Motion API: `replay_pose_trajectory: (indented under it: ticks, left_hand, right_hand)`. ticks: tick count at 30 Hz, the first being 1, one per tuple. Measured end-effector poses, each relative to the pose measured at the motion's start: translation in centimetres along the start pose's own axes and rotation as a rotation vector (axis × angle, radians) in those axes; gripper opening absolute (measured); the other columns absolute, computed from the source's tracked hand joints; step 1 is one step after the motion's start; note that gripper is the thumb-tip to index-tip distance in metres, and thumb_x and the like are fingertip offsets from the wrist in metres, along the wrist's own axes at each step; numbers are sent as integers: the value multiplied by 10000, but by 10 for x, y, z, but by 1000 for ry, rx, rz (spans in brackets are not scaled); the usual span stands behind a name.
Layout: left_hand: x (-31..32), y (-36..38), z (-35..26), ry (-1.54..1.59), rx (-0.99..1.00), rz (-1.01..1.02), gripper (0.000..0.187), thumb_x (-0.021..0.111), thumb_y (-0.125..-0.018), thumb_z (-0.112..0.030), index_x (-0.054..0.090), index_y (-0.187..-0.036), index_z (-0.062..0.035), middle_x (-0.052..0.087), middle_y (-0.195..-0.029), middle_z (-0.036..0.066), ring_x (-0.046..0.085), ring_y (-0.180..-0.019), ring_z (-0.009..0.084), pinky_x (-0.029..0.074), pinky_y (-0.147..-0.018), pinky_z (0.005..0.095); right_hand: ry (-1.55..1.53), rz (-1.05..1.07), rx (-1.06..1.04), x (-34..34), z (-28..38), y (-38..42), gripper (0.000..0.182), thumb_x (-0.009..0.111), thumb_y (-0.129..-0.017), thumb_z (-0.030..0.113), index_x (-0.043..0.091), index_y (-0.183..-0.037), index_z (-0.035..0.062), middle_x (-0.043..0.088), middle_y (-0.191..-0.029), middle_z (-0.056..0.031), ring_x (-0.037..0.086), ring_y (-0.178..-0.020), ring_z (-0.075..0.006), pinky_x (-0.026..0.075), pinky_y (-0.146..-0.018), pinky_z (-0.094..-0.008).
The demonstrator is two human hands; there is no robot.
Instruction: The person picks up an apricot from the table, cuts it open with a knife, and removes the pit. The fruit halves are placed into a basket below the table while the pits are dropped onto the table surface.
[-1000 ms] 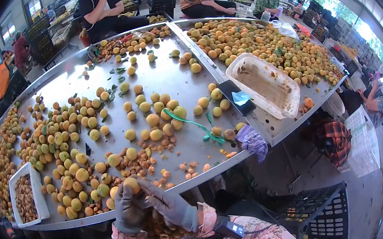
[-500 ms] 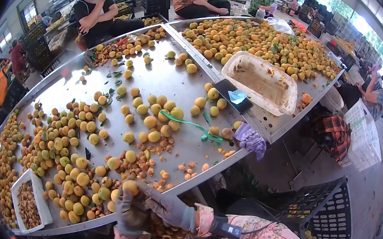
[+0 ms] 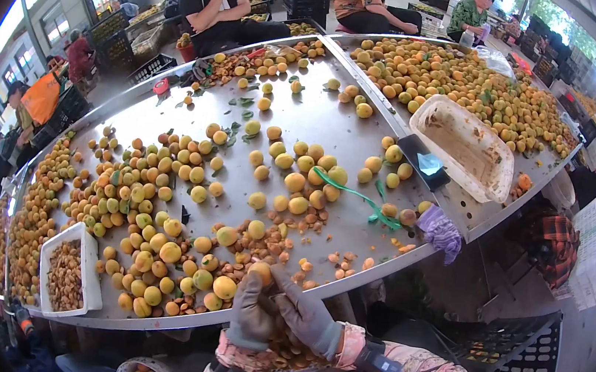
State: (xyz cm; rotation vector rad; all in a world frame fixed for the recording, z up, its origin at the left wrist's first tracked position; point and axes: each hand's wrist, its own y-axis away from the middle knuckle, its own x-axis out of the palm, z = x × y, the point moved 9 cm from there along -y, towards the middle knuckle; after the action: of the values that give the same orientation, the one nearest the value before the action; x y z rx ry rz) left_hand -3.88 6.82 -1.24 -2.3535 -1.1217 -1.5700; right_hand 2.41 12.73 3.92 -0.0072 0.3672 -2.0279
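Gloved in grey, my left hand [image 3: 254, 314] is closed around an apricot-like fruit [image 3: 261, 274] at the front edge of the metal table [image 3: 345, 285]. My right hand [image 3: 307, 319], also gloved, is bent close against it, its fingertips by the fruit; whether it grips anything is hidden. Below both hands lies a heap of opened fruit pieces [image 3: 292, 353], partly covered by them. Whole yellow-orange fruits [image 3: 224, 287] lie just left of my hands, with small brown pits or pieces [image 3: 272, 241] behind them.
A white tray of pits [image 3: 91, 265] stands at the left. Behind right are an empty stained tray [image 3: 494, 162], a phone [image 3: 421, 156], a purple cloth [image 3: 441, 230] and green string [image 3: 349, 190]. A black crate [image 3: 521, 369] stands lower right. People sit beyond the table.
The view has shifted, so the table and people appear farther right and a bucket shows at the bottom. My hands remain together at the table edge with the fruit.
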Motion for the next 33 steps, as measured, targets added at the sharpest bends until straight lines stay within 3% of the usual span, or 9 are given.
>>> replay_pose_trajectory:
  ticks: [5,7,9,15,22,25,27,31,33]
  left_hand:
    - [12,-2,-16,-198,112,65,367,496,-952,-325,487,-1185,-41,586,-1072,96,591,-963,214,505,-850,342]
    - [10,3,-11,-132,-50,89,379,481,-958,-328,469,-1206,-41,570,-1115,102,585,-997,220,502,-866,344]
    - [10,5,-15,-165,-16,64,393,478,-958,-334,460,-1214,-35,561,-1136,107,582,-1012,221,505,-866,339]
    - [7,-3,6,-94,137,36,390,450,-970,-337,455,-1195,-18,559,-1117,109,582,-994,205,514,-844,334]
    - [-5,1,-2,-247,165,-54,340,444,-979,-333,481,-1135,-33,565,-1024,64,559,-898,149,496,-759,282]
    - [4,5,-13,-601,382,-162,318,451,-981,-325,486,-1109,-36,549,-993,46,523,-864,114,466,-724,254]
    - [-8,-2,-3,-508,306,-210,322,451,-981,-328,483,-1106,-33,548,-987,40,514,-871,105,458,-723,247]
    - [-3,1,-14,-468,224,-174,314,469,-976,-305,480,-1132,-32,551,-1009,37,515,-869,99,466,-744,247]
    - [16,5,-15,-389,-27,-17,323,503,-962,-280,477,-1173,-36,557,-1037,30,519,-876,92,469,-765,234]
  right_hand:
    - [-116,46,71,-3,-10,-3,471,447,-964,118,315,-1411,47,503,-1311,-157,533,-1128,-207,428,-912,-285]
    - [-156,110,129,-7,-1,-5,471,449,-963,111,317,-1408,37,488,-1327,-161,523,-1148,-208,423,-918,-283]
    - [-209,224,364,0,-3,-1,476,433,-963,87,293,-1409,0,480,-1340,-139,489,-1170,-153,390,-943,-251]
    - [-103,-89,102,-1,-9,5,477,468,-952,108,330,-1406,60,523,-1279,-180,552,-1128,-248,442,-896,-293]
    - [-75,71,99,-4,-10,0,472,466,-954,127,335,-1403,66,536,-1246,-201,556,-1121,-274,444,-896,-297]
    - [-102,19,154,0,-9,1,481,465,-956,140,325,-1409,59,550,-1221,-193,564,-1098,-247,444,-891,-290]
    - [-142,44,312,-3,-4,0,502,454,-949,85,287,-1416,7,505,-1290,-174,495,-1172,-183,402,-949,-271]
    - [-149,81,200,-7,4,-6,498,445,-952,94,295,-1425,52,518,-1272,-163,510,-1136,-177,403,-944,-284]
    - [-93,124,183,-5,-4,-5,495,413,-955,53,272,-1429,36,481,-1319,-160,473,-1192,-180,384,-967,-263]
